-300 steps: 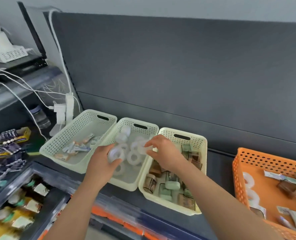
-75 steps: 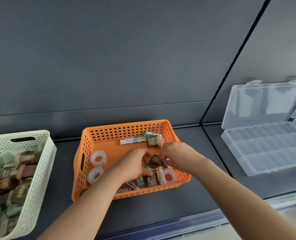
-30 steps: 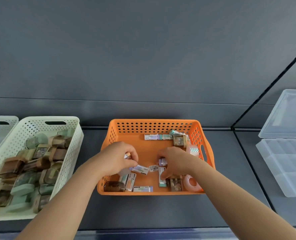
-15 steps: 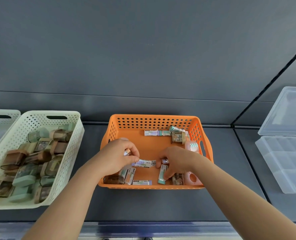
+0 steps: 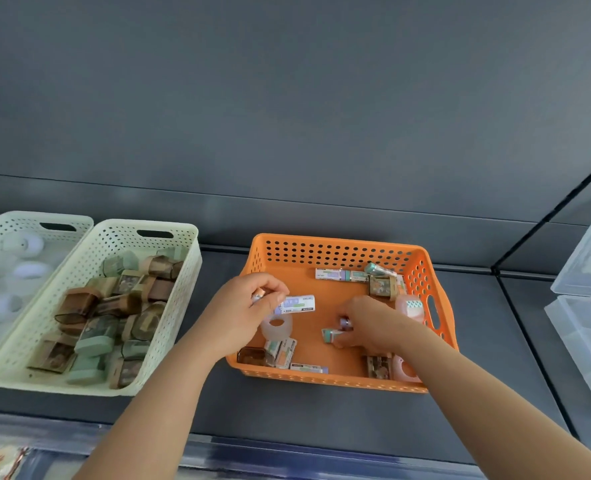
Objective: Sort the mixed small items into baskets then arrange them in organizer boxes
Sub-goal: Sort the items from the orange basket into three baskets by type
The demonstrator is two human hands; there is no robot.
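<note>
In the orange basket, left side, your left hand has lifted its pinched white packet slightly. Right hand pinches a teal-ended packet mid-basket. Light, stiff, probably slick: grab the long sides.

Three baskets were in view — one orange basket and two cream baskets — beside one clear organizer box. The orange basket held three brown packets, two pink tape dispensers and one translucent tape roll; its slim packets were too jumbled to count surely.
</note>
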